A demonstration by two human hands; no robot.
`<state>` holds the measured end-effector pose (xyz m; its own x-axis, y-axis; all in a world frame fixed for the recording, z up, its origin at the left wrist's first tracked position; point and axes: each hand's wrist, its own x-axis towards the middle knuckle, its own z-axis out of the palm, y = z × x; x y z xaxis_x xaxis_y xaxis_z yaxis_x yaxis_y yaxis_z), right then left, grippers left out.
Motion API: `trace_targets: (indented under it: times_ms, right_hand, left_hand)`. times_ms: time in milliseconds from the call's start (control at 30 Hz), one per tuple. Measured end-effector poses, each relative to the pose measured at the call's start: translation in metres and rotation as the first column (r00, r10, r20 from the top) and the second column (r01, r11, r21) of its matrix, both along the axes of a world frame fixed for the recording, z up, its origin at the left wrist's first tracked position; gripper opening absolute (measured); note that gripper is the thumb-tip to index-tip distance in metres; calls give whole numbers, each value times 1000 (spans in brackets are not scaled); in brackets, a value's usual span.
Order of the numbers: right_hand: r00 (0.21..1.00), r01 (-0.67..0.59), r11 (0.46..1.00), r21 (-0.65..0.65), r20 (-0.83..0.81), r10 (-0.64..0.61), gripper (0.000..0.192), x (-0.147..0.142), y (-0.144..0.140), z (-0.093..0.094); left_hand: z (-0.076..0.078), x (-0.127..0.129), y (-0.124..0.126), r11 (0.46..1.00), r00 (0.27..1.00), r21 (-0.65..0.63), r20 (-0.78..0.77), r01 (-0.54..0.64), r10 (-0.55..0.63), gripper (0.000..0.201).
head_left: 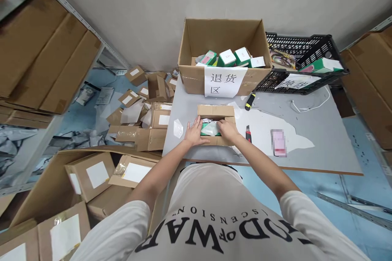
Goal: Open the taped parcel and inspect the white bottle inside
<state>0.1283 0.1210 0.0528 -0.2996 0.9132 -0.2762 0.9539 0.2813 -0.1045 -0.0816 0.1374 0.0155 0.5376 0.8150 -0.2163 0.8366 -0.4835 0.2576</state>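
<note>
Two bare hands work at one small open carton (pixel 219 141), which lies on the table (pixel 333 142) close to the near edge, left of centre. Inside, a green pack (pixel 203 129) is partly covered by pale plastic wrapping (pixel 210 128). The left hand (pixel 196 132) lies against the carton's left end, thumb and fingers spread apart, apparently to keep it steady. The right hand (pixel 227 129) reaches in at the right end with its fingers curled together; whether they are clamped on anything cannot be told. The carton's long flaps stand folded out toward the far and near edges, which leaves the contents within reach.

Just right of the carton lies a red-and-black knife (pixel 248 133), probably put there to be handy, and nearer the far edge a yellow-and-black tool (pixel 250 102). A white sheet (pixel 263 124) spreads toward the right edge, a pink item (pixel 278 142) on its near side.

Along the far edge stand a large carton (pixel 191 79) holding green-and-white boxes (pixel 226 58) and, by the far right corner, a black crate (pixel 324 79). Their paper signs face the near edge, presumably for easy reading.
</note>
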Motion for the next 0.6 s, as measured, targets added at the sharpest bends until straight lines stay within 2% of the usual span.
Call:
trace_targets:
  times_ms: [100, 200, 333, 400, 467, 600]
  right_hand:
    - [993, -11, 998, -61, 114, 18, 27, -7, 17, -2]
    - [990, 0, 1000, -26, 138, 3, 28, -3, 13, 3]
    - [991, 51, 996, 78, 117, -60, 33, 28, -4, 18]
    - [988, 95, 991, 98, 115, -106, 39, 49, -13, 20]
    - [984, 118, 989, 87, 123, -128, 47, 69, -23, 13]
    - [972, 198, 980, -20, 132, -194, 54, 90, -36, -15]
  left_hand:
    - [-2, 0, -2, 999, 1000, 10, -8, -30, 30, 114]
    - [-3, -1, -1, 999, 999, 14, -2, -51, 51, 115]
    - [-4, 0, 1, 999, 999, 1, 1, -52, 52, 117]
    - [-5, 0, 1, 999, 999, 1, 10, -47, 47, 117]
    - [-6, 0, 1, 999, 999, 8, 20, -47, 47, 116]
    - [-8, -1, 0, 999, 999, 18, 24, -46, 45, 117]
